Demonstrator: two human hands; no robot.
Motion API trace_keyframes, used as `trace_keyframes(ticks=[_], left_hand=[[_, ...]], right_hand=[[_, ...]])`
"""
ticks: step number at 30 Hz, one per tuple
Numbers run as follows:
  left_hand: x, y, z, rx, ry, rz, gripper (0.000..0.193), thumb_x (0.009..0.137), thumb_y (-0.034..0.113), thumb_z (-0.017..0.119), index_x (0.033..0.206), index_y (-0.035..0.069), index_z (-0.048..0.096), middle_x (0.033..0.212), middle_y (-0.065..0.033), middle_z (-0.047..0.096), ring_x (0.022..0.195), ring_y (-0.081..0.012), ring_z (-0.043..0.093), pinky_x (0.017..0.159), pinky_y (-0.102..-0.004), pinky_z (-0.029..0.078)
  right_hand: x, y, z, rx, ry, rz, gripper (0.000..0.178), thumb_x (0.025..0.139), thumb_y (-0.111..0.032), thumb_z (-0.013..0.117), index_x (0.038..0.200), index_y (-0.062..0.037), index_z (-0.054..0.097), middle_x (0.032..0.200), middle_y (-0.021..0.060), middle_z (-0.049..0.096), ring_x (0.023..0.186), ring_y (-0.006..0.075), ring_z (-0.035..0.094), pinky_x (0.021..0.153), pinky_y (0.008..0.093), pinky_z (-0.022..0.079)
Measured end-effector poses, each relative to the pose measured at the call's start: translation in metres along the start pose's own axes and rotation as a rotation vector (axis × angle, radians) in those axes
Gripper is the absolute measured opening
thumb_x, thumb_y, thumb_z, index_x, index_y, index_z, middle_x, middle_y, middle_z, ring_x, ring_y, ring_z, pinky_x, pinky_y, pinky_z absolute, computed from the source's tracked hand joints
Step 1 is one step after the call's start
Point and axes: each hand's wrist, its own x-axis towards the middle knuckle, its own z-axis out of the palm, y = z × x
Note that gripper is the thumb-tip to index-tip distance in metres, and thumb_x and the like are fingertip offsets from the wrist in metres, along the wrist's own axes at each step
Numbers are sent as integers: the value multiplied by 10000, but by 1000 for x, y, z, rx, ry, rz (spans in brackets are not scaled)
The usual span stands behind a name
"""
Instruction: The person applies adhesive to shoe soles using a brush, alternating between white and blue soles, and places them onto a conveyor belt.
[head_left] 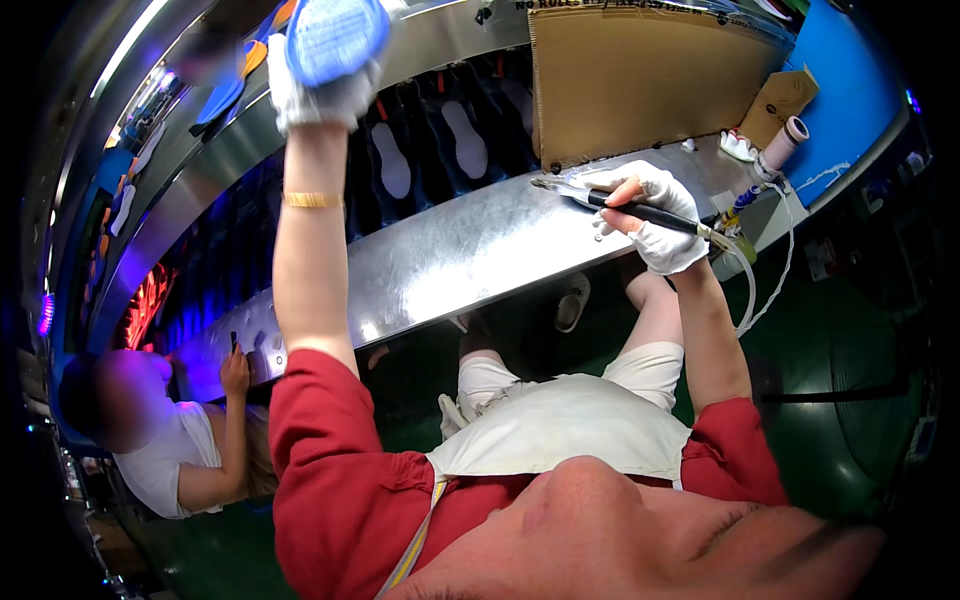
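My left hand [322, 95], in a white glove, is stretched far forward and grips a blue shoe sole or insole [338, 38], somewhat blurred; most of its fingers are hidden behind the piece. In my right hand [655, 220], gloved with bare fingertips showing, is a pen-shaped tool [650, 213] with a black handle and a pale tip pointing left. A whitish tube [748, 285] runs from its rear end. The right hand hovers over the metal ledge [450, 250]. Beyond that ledge, dark slots hold several grey sole-shaped pieces [464, 140].
A large cardboard box [650, 85] stands at the back right, beside a blue panel [850, 95]. A pink thread spool or roll [785, 142] and small bottles sit at the ledge's right end. Another person [165, 430] works at the left. A coloured-sole rack curves along the far left.
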Motion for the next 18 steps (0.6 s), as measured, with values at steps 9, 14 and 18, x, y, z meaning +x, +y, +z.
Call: trace_keyframes(ticks=[9,14,18], left_hand=[[-7,24,-36,1286,222,132,306,904,148,534,1154,-28,541,1051,-147,618,857,-265,630,784,-358,519],[-12,160,-33,3027,180,405,535,754,321,663,1228,117,525,1219,-157,530,1153,-313,479,1004,-368,357],[-39,228,-81,2479,648,-133,615,769,517,618,1096,-4,605,1020,-174,639,1018,-260,587,906,-333,417]], right_hand=[[-7,20,-5,-131,-41,136,150,746,43,665,834,-34,571,799,65,597,713,118,609,677,234,482],[-6,22,5,-101,-58,217,146,755,43,658,837,-34,565,788,46,583,717,103,603,671,234,484],[-12,29,16,-135,-56,249,141,767,29,662,857,-34,573,778,37,589,721,99,596,677,230,483]])
